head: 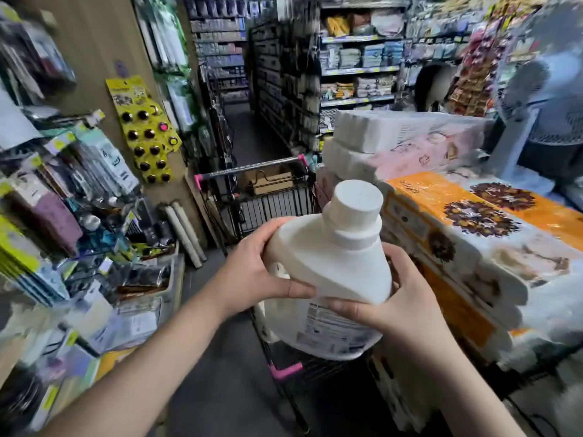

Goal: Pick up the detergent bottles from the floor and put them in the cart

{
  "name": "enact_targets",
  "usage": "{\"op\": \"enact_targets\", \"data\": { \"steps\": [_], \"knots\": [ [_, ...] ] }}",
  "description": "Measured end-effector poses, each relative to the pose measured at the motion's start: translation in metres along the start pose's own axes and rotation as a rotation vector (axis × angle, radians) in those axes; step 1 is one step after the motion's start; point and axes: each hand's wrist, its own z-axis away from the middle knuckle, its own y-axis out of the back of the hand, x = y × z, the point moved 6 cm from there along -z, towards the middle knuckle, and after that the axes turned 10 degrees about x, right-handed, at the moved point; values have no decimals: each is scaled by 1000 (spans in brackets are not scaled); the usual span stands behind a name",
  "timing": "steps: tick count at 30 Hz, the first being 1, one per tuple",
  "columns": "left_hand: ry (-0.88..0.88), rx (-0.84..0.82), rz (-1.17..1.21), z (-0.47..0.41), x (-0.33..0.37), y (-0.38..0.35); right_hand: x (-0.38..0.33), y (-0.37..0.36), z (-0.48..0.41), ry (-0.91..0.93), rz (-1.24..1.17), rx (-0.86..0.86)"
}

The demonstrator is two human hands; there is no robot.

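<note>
Hands: left hand (pixel 252 272) and right hand (pixel 394 307) both grip bottle (pixel 331 266).
Bottle: upright, cap toward 12 o'clock.
Cart (pixel 262 197): basket beneath, toward 12 o'clock.

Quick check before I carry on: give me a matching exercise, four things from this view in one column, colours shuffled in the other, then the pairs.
Things:
1. detergent bottle, held by the left hand and the right hand
2. cart corner guards
3. hanging card of round buttons
4. top of the pack beside the cart

Colours:
A. orange
B. white
C. pink
D. yellow

Pairs: 1-B, 2-C, 3-D, 4-A
</note>
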Motion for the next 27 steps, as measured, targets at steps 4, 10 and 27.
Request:
{"op": "enact_targets", "data": {
  "steps": [4,10,27],
  "knots": [
    [12,-3,-12,-44,-26,-4,24,-12,-46,-21,-3,-15],
    [22,-96,11,-114,-73,-14,61,-34,-96,-76,24,35],
    [23,-611,-3,-324,-282,-23,182,-184,-196,-391,257,401]
  ]
}}
